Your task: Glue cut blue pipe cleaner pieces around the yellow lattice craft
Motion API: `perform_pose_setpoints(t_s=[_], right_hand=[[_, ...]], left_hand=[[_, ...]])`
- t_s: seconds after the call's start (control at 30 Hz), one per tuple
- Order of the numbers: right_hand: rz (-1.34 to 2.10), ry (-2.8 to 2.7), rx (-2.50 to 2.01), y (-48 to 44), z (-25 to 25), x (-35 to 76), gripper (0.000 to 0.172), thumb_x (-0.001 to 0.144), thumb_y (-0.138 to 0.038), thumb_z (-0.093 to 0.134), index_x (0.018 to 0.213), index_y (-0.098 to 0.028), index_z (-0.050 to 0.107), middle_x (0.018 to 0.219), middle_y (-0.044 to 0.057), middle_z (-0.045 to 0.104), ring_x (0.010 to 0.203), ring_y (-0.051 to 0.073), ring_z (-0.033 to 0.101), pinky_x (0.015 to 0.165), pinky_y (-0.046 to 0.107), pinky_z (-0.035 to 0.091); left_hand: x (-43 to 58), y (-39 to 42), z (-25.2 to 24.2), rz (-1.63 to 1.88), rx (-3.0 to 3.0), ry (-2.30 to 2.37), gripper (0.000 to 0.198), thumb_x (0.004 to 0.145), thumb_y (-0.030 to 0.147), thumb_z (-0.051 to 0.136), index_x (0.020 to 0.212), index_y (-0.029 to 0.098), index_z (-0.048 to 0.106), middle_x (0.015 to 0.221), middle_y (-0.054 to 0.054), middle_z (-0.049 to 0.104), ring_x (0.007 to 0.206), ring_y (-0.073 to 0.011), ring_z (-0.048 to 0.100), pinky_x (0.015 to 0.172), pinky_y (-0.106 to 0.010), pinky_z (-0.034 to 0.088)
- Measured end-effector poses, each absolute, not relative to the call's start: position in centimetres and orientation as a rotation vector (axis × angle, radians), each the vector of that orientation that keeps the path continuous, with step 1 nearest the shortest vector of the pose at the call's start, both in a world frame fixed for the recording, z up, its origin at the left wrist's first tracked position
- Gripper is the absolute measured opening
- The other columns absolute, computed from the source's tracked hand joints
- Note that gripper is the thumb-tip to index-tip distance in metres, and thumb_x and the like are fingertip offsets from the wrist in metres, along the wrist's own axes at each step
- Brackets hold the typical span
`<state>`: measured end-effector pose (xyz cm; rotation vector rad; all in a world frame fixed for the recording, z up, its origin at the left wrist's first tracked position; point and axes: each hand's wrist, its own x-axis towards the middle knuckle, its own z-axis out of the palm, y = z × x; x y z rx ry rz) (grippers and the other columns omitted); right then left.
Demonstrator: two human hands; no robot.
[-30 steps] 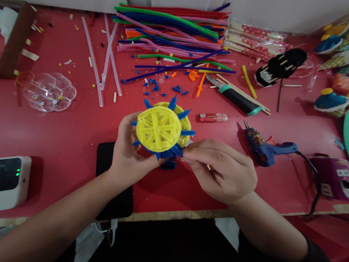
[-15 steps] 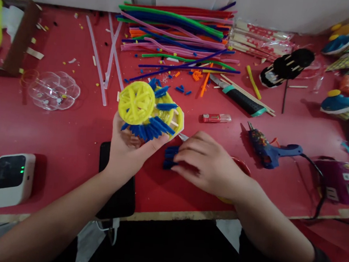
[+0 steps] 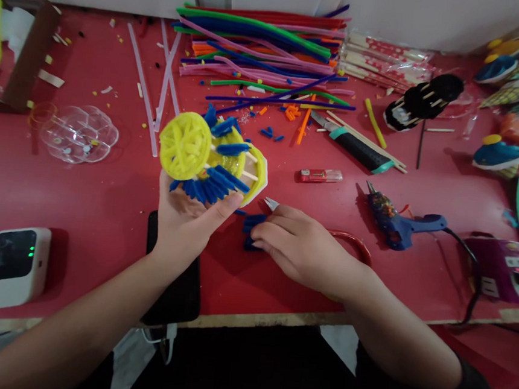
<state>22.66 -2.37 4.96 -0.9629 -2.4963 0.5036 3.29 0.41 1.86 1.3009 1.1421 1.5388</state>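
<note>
My left hand [image 3: 184,227] is wrapped round a pipe-cleaner model [image 3: 185,145], tilted above the table. It has yellow coiled discs joined by thin wooden sticks, with short blue pieces fanned along its side. To the right, my right hand [image 3: 303,247] reaches down to a small pile of cut blue pipe-cleaner pieces [image 3: 253,220]. Its thumb and fingertips are pinched on a piece at the pile's edge. Under this hand lies a tool with a pointed metal tip [image 3: 271,204] and a red curved handle [image 3: 356,240]; its middle is hidden.
Colourful pipe cleaners [image 3: 263,43] are heaped at the back. A utility knife [image 3: 357,147], a lighter [image 3: 320,175] and a glue gun [image 3: 393,221] lie on the right. A clear compartment dish [image 3: 80,135], a phone [image 3: 178,296] and a white device [image 3: 14,267] are on the left.
My left hand has shifted slightly left with the model. My right hand's fingers have closed together at the blue pieces, and more of the red handle shows.
</note>
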Motion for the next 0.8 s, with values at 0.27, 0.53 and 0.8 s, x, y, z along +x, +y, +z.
perform_pose_setpoints(t_s=[0.27, 0.53, 0.8], right_hand=[[0.596, -2.033, -0.743, -2.8, 5.5, 23.4, 0.021, 0.094, -0.004, 0.055, 0.107, -0.017, 0.066, 0.091, 0.004, 0.077, 0.086, 0.014, 0.072, 0.082, 0.027, 0.06], [0.421, -1.843, -0.942, -3.5, 5.3, 23.3, 0.036, 0.088, -0.002, 0.062, 0.116, -0.023, 0.067, 0.103, 0.002, 0.079, 0.094, 0.017, 0.076, 0.079, 0.029, 0.065], [0.225, -1.84, -1.045, -3.5, 5.8, 23.2, 0.022, 0.085, -0.006, 0.07, 0.102, -0.02, 0.07, 0.092, 0.001, 0.076, 0.085, 0.013, 0.071, 0.079, 0.025, 0.062]], left_hand=[[2.4, 0.0, 1.3, 1.475, 1.415, 1.138, 0.077, 0.06, 0.029, 0.094, 0.123, 0.025, 0.05, 0.121, -0.008, 0.07, 0.108, -0.0254, 0.072, 0.09, -0.043, 0.063], [2.2, -0.5, -0.4, 1.471, 1.571, 1.016, 0.089, 0.059, 0.032, 0.094, 0.135, 0.033, 0.048, 0.111, -0.002, 0.064, 0.096, -0.0159, 0.069, 0.072, -0.023, 0.06], [2.2, -0.6, -0.3, 1.49, 1.711, 0.987, 0.092, 0.061, 0.025, 0.091, 0.14, 0.039, 0.046, 0.109, 0.0, 0.059, 0.088, -0.0111, 0.062, 0.063, -0.014, 0.054]])
